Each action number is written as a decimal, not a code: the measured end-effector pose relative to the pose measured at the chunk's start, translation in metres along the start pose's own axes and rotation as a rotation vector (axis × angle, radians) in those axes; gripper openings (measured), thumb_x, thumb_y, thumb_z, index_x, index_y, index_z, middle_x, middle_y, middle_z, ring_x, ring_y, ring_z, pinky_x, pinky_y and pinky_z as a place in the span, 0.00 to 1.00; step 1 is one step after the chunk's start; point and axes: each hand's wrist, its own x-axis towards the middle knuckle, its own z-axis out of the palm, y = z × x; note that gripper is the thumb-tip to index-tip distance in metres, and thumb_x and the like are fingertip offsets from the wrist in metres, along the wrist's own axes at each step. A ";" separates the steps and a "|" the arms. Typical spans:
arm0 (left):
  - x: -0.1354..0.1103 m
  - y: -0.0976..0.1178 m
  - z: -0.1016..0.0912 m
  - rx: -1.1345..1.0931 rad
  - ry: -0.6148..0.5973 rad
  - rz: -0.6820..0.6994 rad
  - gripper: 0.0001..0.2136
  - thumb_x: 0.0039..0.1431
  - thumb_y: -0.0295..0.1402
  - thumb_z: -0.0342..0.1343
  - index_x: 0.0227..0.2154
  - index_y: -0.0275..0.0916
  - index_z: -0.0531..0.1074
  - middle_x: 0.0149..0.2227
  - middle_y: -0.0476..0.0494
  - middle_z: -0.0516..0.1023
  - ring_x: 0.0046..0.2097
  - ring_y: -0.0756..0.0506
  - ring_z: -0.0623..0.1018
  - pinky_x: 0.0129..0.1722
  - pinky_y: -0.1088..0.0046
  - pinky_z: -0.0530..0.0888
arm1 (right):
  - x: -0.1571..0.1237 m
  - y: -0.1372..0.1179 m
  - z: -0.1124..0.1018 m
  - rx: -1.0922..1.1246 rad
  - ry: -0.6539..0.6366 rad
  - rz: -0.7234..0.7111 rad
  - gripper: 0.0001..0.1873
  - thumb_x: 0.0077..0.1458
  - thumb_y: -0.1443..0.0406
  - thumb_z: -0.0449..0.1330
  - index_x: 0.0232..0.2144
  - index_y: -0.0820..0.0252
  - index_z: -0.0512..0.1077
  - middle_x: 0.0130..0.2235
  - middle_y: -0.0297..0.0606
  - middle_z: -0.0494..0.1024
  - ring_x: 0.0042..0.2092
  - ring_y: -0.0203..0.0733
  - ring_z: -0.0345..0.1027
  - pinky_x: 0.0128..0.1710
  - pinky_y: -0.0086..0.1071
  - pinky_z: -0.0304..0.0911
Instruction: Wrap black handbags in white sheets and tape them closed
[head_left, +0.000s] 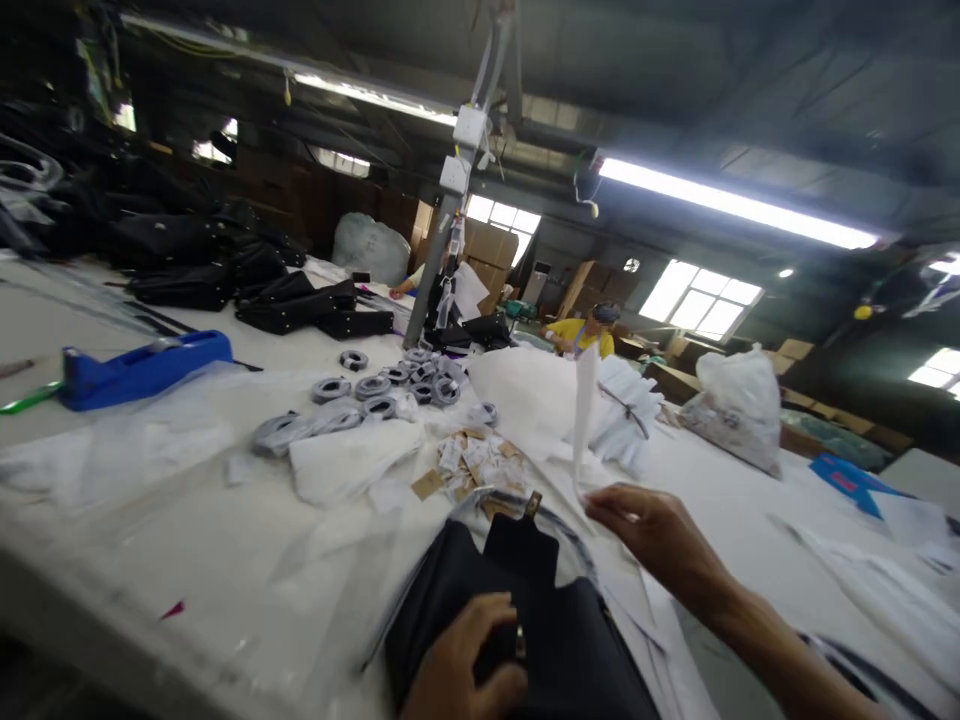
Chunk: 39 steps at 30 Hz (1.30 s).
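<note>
A black handbag (540,620) lies on the white table (225,540) right in front of me, partly inside a clear plastic bag. My left hand (465,665) rests on the handbag's front with fingers curled around its metal clasp. My right hand (645,530) is just right of the bag, pinching the lower end of a thin white paper sheet (585,420) that stands upright. A small brown tag (533,503) pokes up at the bag's top.
Several grey tape rolls (375,390) and loose paper tags (472,460) lie beyond the bag. A blue tape dispenser (135,370) is at left, black bags (292,300) behind it. A stack of white paper (622,405), a filled plastic bag (739,405) and a seated person in yellow (585,335) are farther back.
</note>
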 end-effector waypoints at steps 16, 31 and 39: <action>0.010 0.003 -0.011 -0.669 0.043 -0.469 0.28 0.54 0.57 0.57 0.39 0.32 0.77 0.37 0.41 0.80 0.43 0.39 0.76 0.44 0.66 0.71 | -0.076 -0.041 0.091 0.753 -0.314 0.330 0.17 0.51 0.52 0.63 0.28 0.62 0.77 0.25 0.34 0.76 0.25 0.36 0.64 0.25 0.28 0.57; 0.009 -0.003 -0.011 -0.935 0.190 -0.719 0.31 0.59 0.59 0.46 0.31 0.32 0.78 0.27 0.39 0.79 0.39 0.37 0.79 0.48 0.57 0.73 | 0.108 0.039 0.036 -0.152 0.429 0.178 0.17 0.63 0.62 0.47 0.41 0.65 0.73 0.32 0.50 0.78 0.34 0.51 0.72 0.36 0.40 0.61; 0.001 -0.008 -0.006 -0.812 0.257 -0.870 0.31 0.56 0.61 0.48 0.36 0.34 0.76 0.37 0.39 0.79 0.47 0.37 0.75 0.55 0.56 0.65 | 0.153 0.036 0.101 -0.374 -0.050 -0.506 0.13 0.54 0.75 0.56 0.35 0.56 0.76 0.52 0.39 0.78 0.58 0.43 0.65 0.62 0.41 0.50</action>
